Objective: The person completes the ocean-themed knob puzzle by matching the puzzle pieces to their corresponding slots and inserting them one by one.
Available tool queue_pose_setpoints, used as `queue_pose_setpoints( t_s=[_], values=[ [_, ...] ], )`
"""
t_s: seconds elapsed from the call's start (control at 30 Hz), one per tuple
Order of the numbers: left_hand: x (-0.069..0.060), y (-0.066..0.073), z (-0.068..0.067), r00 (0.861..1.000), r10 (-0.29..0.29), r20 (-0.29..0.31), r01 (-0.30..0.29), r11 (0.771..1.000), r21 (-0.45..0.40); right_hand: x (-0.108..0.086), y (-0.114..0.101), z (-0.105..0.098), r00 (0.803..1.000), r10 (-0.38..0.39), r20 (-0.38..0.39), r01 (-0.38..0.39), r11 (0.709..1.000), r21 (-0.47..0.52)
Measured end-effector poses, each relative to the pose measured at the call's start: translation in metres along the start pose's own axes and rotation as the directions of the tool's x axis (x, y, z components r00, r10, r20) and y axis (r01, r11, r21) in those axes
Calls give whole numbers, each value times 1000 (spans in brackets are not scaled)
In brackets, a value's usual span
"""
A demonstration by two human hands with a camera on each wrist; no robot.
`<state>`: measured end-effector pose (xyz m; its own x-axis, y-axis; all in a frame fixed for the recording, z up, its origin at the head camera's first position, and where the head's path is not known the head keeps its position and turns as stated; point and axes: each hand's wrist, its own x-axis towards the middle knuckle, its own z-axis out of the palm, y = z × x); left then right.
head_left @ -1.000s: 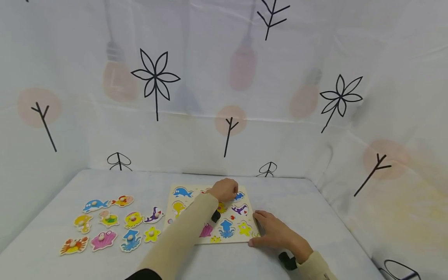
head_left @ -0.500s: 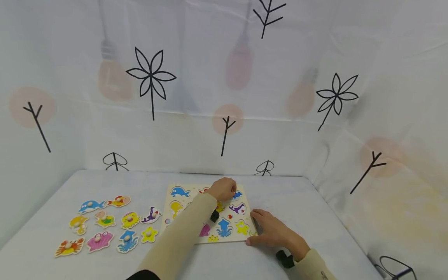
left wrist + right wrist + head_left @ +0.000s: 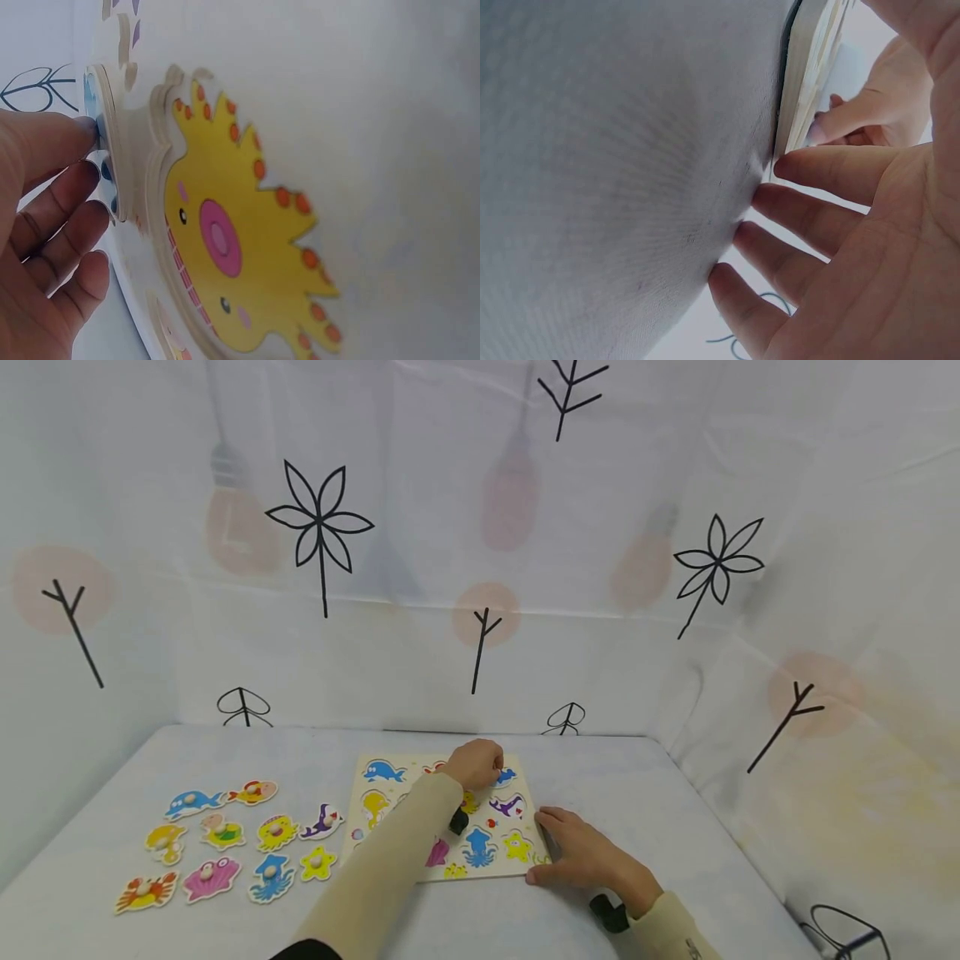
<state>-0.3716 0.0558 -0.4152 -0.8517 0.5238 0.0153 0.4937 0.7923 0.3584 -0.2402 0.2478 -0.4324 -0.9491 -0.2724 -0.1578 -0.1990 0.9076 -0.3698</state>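
The left hand (image 3: 474, 765), a little above and right of the frame's lower middle in the head view, is narrow: thumb and fingers come together on a blue piece (image 3: 111, 142), which stands at the left side of the left wrist view. If they hold it by a knob, I cannot tell, since the fingers cover this place. The piece is at the upper right part of the puzzle board (image 3: 495, 870), and its cut edge shows, so I judge that it does not lie fully flush. To do this step well, the fingers should hold lightly and level, because a tilted piece may catch on the rim of its hollow. Just beside it, the yellow picture (image 3: 262, 232) fills the middle of the left wrist view; its hollow has a clear step, which could also stop a careless edge. The right hand (image 3: 588, 856) has its fingers spread, gripping nothing, and touches the right edge of the board; a steady, gentle support here should prevent sliding. Farther outward, at the lower left of the head view, the loose pieces (image 3: 212, 879) lie on the tabletop (image 3: 622, 785), well apart from the right hand; the left sleeve (image 3: 393, 852) should pass without brushing them.
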Motion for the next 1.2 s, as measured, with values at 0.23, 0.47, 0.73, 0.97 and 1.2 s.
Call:
queue_pose_setpoints(
  t_s=[0.23, 0.47, 0.73, 0.97, 1.2],
  values=[
    [-1, -1, 0, 1000, -3, -1, 3, 1000, 0, -2, -3, -2, 1000, 4, 4, -4, 1000, 5],
    [-2, -1, 0, 1000, 7, -6, -6, 1000, 23, -3, -4, -2, 1000, 11, 7, -11, 1000, 12],
    [-2, -1, 0, 1000, 16, -23, -15, 999, 29, -2, -4, -3, 1000, 6, 7, -6, 1000, 6],
    [0, 1, 1, 999, 38, -3, -38, 999, 2, -2, -5, -3, 1000, 15, 9, -15, 1000, 9],
    [-1, 3, 0, 1000, 22, 12, -22, 1000, -15, -1, -3, -2, 1000, 2, 11, -2, 1000, 12]
  ],
)
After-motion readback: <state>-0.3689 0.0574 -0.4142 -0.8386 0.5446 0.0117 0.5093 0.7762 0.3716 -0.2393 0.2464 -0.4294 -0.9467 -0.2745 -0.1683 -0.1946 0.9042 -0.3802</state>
